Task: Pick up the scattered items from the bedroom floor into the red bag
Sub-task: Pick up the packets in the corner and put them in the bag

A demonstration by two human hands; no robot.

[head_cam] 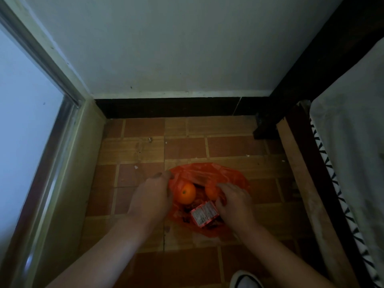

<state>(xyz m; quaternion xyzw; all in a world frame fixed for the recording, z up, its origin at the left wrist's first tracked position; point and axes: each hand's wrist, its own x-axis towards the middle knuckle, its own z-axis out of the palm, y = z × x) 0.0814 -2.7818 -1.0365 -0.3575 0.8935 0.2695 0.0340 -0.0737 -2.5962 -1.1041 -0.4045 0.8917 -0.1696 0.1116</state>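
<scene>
Red bag (209, 175) lies on the tiled floor (145, 150), mouth spread toward the person. Left hand (149, 198) pinches the bag's left rim with closed fingers, likely to keep the mouth open for loading. Right hand (234, 204) sits curled at the right rim beside a small printed packet (204, 213); cannot tell whether it grips packet or plastic. 2 oranges (187, 193) already inside (dim light). A few small specks remain on the tiles.
</scene>
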